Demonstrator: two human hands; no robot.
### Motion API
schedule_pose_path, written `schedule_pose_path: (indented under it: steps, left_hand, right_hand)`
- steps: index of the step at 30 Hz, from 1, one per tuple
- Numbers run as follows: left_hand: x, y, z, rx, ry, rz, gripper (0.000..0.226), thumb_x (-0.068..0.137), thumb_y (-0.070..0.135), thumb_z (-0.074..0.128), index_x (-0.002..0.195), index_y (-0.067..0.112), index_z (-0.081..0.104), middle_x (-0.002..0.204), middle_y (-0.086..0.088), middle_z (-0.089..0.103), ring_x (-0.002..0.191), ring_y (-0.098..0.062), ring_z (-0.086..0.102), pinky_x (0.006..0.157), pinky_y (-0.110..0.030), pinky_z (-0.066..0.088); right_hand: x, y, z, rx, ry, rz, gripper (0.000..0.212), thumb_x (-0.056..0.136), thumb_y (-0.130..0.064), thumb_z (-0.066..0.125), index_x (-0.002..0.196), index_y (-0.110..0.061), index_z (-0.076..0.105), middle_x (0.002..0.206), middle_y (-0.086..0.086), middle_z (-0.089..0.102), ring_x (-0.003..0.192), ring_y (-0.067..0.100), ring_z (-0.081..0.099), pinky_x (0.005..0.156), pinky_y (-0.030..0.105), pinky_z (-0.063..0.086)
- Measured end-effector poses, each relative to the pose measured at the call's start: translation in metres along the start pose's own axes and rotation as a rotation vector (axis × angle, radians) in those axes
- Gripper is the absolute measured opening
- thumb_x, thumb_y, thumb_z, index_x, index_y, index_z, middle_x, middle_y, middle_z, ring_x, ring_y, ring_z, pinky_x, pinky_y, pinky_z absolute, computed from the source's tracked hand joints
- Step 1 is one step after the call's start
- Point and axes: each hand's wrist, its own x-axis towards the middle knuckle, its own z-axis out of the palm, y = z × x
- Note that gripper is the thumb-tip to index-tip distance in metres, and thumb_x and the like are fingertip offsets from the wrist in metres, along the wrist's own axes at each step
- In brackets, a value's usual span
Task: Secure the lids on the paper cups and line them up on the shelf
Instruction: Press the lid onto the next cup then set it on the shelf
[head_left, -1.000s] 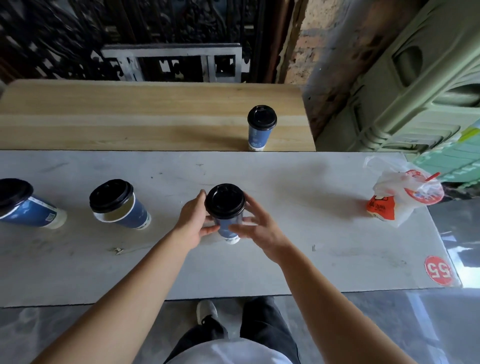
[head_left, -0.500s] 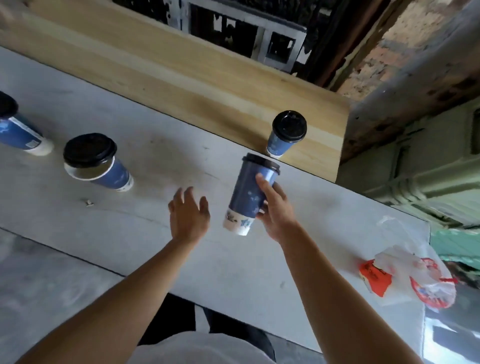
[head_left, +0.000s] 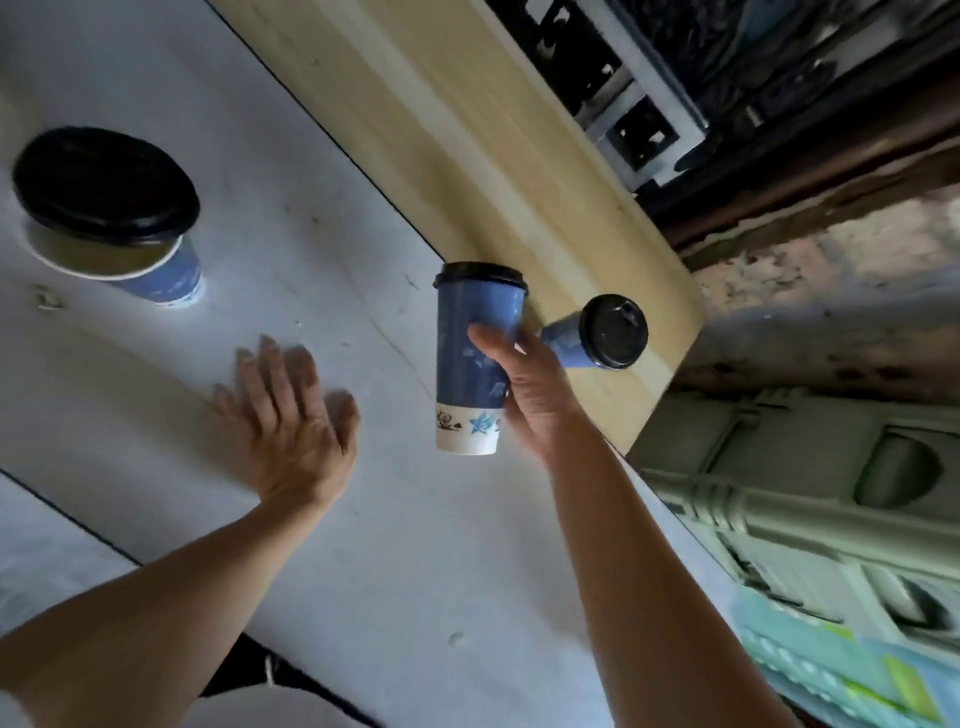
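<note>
My right hand (head_left: 530, 389) grips a tall blue paper cup (head_left: 470, 364) with a black lid, lifted above the white counter (head_left: 415, 545) near the wooden shelf (head_left: 467, 130). Another lidded blue cup (head_left: 597, 335) stands on the shelf's right end, just behind the held one. At the left a third cup (head_left: 119, 234) stands on the counter, its black lid sitting loosely and off-centre on the rim. My left hand (head_left: 291, 415) hovers flat over the counter, fingers spread, holding nothing.
The wooden shelf runs along the far edge of the counter and ends at the right beside a rough wall (head_left: 831, 286). Pale green plastic furniture (head_left: 805, 493) stands to the right of the counter. A dark metal grille (head_left: 649, 104) is behind the shelf.
My right hand has lifted the cup off the counter and carried it toward the shelf. My left hand let go and now hangs open. The camera view has tilted and moved closer.
</note>
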Motion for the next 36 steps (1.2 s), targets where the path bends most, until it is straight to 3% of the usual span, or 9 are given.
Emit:
schedule_pose_path:
  steps: [1, 3, 4, 6, 10, 14, 19, 22, 36]
  left_hand:
    - [-0.001, 0.000, 0.001, -0.003, 0.014, -0.003, 0.073, 0.096, 0.047, 0.038, 0.156, 0.008, 0.019, 0.167, -0.021, 0.003, 0.154, -0.044, 0.000, 0.121, -0.067, 0.004]
    - [-0.001, 0.001, 0.000, 0.006, 0.030, -0.003, 0.072, 0.096, 0.045, 0.040, 0.155, 0.008, 0.021, 0.167, -0.022, 0.005, 0.154, -0.044, 0.002, 0.120, -0.067, 0.007]
    - [0.000, 0.002, 0.000, 0.014, 0.035, -0.001, 0.072, 0.095, 0.044, 0.042, 0.155, 0.008, 0.023, 0.167, -0.022, 0.006, 0.153, -0.045, 0.004, 0.120, -0.067, 0.007]
    - [0.001, 0.003, -0.002, 0.013, 0.030, -0.009, 0.072, 0.094, 0.043, 0.044, 0.154, 0.008, 0.024, 0.167, -0.022, 0.007, 0.153, -0.045, 0.005, 0.120, -0.067, 0.007]
    - [0.002, 0.004, -0.001, -0.007, 0.048, -0.012, 0.077, 0.089, 0.046, 0.039, 0.154, 0.007, 0.026, 0.167, -0.021, 0.008, 0.153, -0.045, 0.005, 0.121, -0.066, 0.002]
    - [0.000, 0.004, 0.005, -0.002, 0.153, -0.013, 0.075, 0.089, 0.047, 0.038, 0.151, 0.006, 0.033, 0.165, -0.021, 0.016, 0.153, -0.044, 0.010, 0.121, -0.065, 0.002]
    - [-0.001, 0.004, 0.002, 0.032, 0.195, -0.005, 0.074, 0.088, 0.046, 0.041, 0.150, 0.006, 0.035, 0.164, -0.021, 0.019, 0.152, -0.045, 0.013, 0.121, -0.064, 0.002]
    - [-0.001, 0.004, 0.002, 0.020, 0.207, -0.015, 0.074, 0.088, 0.047, 0.037, 0.150, 0.006, 0.036, 0.164, -0.021, 0.020, 0.152, -0.045, 0.014, 0.121, -0.063, 0.002]
    - [0.000, 0.005, 0.004, 0.036, 0.211, -0.018, 0.074, 0.087, 0.049, 0.038, 0.146, 0.005, 0.042, 0.161, -0.023, 0.026, 0.149, -0.048, 0.018, 0.121, -0.066, 0.006]
  right_hand:
    - [0.005, -0.010, 0.003, -0.173, 0.020, -0.010, 0.052, 0.067, -0.027, 0.087, 0.112, -0.010, 0.067, 0.093, 0.006, 0.075, 0.085, 0.024, 0.072, 0.087, 0.048, 0.056]
    - [0.011, -0.034, 0.007, -0.560, 0.039, -0.020, 0.048, 0.071, -0.028, 0.090, 0.109, -0.014, 0.064, 0.094, 0.000, 0.072, 0.082, 0.018, 0.069, 0.074, 0.033, 0.057]
    - [0.012, -0.045, 0.009, -0.781, 0.031, -0.030, 0.047, 0.073, -0.031, 0.088, 0.109, -0.016, 0.061, 0.094, -0.003, 0.068, 0.082, 0.015, 0.065, 0.067, 0.026, 0.051]
    - [0.011, -0.068, 0.015, -1.229, -0.019, -0.080, 0.049, 0.074, -0.040, 0.085, 0.106, -0.018, 0.055, 0.091, -0.007, 0.059, 0.087, 0.018, 0.059, 0.062, 0.025, 0.041]
    - [0.006, -0.105, 0.033, -1.979, -0.101, -0.234, 0.056, 0.076, -0.043, 0.077, 0.121, -0.020, 0.052, 0.110, 0.003, 0.058, 0.112, 0.031, 0.055, 0.078, 0.033, 0.037]
    - [0.000, -0.143, 0.053, -2.424, -0.070, -0.317, 0.039, 0.077, -0.029, 0.073, 0.109, -0.022, 0.053, 0.098, 0.003, 0.048, 0.107, 0.030, 0.050, 0.081, 0.037, 0.035]
    - [0.003, -0.166, 0.069, -2.815, 0.171, -0.331, 0.042, 0.085, -0.025, 0.064, 0.126, -0.021, 0.056, 0.125, 0.008, 0.056, 0.124, 0.034, 0.044, 0.102, 0.045, 0.036]
    - [0.018, -0.155, 0.072, -2.975, 0.223, -0.444, 0.048, 0.087, -0.029, 0.063, 0.134, -0.019, 0.055, 0.131, 0.010, 0.055, 0.130, 0.036, 0.040, 0.108, 0.049, 0.033]
    - [0.047, -0.140, 0.055, -2.938, 0.240, -0.543, 0.051, 0.084, -0.028, 0.069, 0.132, -0.020, 0.055, 0.128, 0.009, 0.056, 0.127, 0.034, 0.043, 0.108, 0.054, 0.032]
